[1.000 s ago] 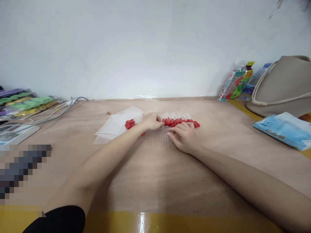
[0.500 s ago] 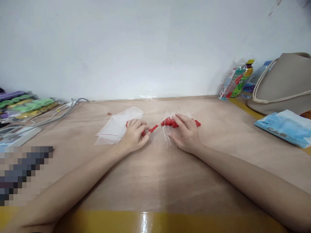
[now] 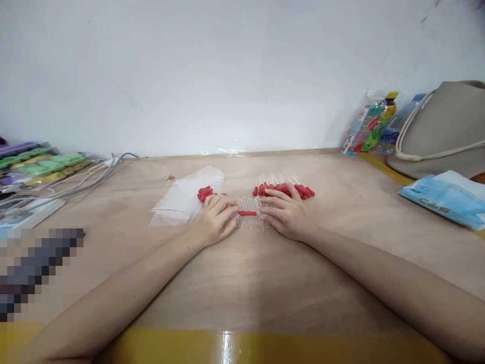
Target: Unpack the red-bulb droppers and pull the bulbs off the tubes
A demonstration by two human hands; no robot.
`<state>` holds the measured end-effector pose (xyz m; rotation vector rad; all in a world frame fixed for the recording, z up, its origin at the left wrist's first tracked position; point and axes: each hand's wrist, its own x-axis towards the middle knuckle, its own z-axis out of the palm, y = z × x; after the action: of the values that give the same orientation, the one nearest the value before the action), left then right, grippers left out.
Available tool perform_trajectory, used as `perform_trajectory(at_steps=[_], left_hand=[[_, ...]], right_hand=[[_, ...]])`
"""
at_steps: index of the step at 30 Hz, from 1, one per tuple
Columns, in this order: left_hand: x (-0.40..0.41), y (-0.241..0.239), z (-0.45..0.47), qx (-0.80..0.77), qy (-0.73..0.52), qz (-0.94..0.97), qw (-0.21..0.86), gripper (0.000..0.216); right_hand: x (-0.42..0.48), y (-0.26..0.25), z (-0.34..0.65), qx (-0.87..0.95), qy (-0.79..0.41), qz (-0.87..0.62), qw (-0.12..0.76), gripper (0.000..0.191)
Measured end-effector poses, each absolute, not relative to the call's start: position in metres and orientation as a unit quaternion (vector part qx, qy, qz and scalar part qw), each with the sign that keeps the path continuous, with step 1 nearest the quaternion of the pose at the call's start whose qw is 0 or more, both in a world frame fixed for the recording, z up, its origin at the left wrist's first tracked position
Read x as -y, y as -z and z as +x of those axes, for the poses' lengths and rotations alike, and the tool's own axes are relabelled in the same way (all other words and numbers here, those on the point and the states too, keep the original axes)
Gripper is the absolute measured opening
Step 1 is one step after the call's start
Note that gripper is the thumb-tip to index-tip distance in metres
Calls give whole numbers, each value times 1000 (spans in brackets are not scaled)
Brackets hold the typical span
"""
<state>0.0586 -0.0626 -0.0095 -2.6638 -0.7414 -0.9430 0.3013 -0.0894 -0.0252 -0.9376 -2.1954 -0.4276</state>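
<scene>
A small red rubber bulb (image 3: 248, 213) lies level between my two hands, just over a row of clear thin tubes (image 3: 250, 224). My left hand (image 3: 216, 218) pinches its left end between thumb and fingers. At its right end, the fingertips of my right hand (image 3: 286, 212) close on what looks like the clear dropper tube joined to it; the grip is partly hidden. Behind my right hand lies a row of droppers with red bulbs (image 3: 280, 188), pale tips toward the wall. Loose red bulbs (image 3: 205, 193) are heaped just beyond my left hand.
Clear plastic bags (image 3: 178, 199) lie flat left of the bulbs. Cables (image 3: 102, 174) and a white power strip (image 3: 36, 212) are at far left, near colourful packs (image 3: 49, 164). On the right stand drink bottles (image 3: 379, 124), a beige bag (image 3: 443, 126) and a blue tissue pack (image 3: 443, 199).
The red bulb has gone from slanted to level and come slightly right and nearer. My left hand has moved off the loose bulbs, and my right-hand fingers have come down to its right end.
</scene>
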Motion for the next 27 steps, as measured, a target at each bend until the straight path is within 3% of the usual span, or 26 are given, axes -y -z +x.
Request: perform_trajectory(at_steps=[7, 14, 27], left_hand=[[68, 7, 78, 237, 325, -913, 68, 31], [60, 14, 97, 216, 335, -916, 51, 15], [69, 6, 93, 209, 269, -935, 98, 17]], right_hand=[[90, 24, 298, 844, 158, -358, 367, 15], [90, 26, 297, 834, 154, -357, 391, 14], [83, 37, 297, 858, 132, -250, 428, 14]])
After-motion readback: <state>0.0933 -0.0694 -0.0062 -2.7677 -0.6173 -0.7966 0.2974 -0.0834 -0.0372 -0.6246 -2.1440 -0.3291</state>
